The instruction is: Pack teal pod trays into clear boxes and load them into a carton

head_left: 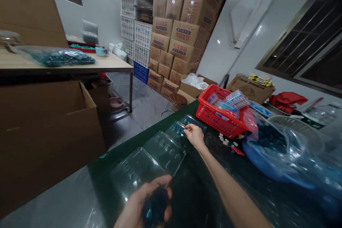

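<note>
My left hand (145, 201), low in the view and slightly blurred, is curled around a handful of dark teal pieces (153, 208). Farther forward, my right hand (195, 136) has its fingertips pinched over a clear plastic tray (171, 130); anything between them is too small to make out. Teal pieces (176, 127) sit in that tray's slots. Just beyond it is another clear tray (199, 121), also with teal pieces. Closer to me lie two clear trays with bare molded slots, a middle one (165, 149) and a near one (137, 171).
A red basket (221, 123) of clear packages stands at the right, beside a blue basin (267, 165) with a plastic bag of teal pieces. White scraps (227, 141) lie by the basket. Left are a large cardboard box (48, 121) and a wooden table (114, 62); stacked cartons (184, 32) stand behind.
</note>
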A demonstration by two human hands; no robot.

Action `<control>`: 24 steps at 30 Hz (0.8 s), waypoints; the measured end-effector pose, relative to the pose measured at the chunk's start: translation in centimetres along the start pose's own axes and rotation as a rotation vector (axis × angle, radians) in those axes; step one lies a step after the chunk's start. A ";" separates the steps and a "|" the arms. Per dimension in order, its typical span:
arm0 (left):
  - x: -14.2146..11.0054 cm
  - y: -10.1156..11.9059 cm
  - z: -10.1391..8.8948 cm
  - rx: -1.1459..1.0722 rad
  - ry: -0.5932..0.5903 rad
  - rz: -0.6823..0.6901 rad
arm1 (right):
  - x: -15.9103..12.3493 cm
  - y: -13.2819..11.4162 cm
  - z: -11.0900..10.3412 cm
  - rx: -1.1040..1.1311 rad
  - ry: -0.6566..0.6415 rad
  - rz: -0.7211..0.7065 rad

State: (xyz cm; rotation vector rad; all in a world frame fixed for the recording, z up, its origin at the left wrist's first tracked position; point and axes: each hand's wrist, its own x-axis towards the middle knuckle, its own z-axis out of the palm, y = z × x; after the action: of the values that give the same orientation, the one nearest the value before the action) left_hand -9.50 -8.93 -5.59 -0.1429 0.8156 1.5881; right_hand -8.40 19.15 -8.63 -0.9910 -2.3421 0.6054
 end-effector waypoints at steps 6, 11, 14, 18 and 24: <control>0.6 0.2 -0.3 0.041 0.019 0.001 | 0.7 1.1 1.2 -0.186 -0.049 -0.053; 0.6 0.4 0.0 0.127 0.052 0.052 | -0.3 1.3 1.1 -0.292 -0.069 -0.146; 1.0 0.3 0.1 0.129 0.022 0.099 | -1.0 0.8 1.0 -0.352 -0.071 -0.206; 1.4 0.0 0.1 0.089 -0.025 0.138 | -1.3 0.1 0.7 -0.379 -0.076 -0.228; 0.9 -0.5 0.1 0.144 -0.103 0.202 | -1.5 -0.9 -1.6 -0.237 -0.027 -0.165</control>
State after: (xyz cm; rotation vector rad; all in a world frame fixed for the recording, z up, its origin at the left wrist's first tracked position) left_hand -9.19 -8.21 -6.21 0.1277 0.8822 1.7039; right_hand -6.97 17.74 -7.29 -0.8815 -2.5305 0.2839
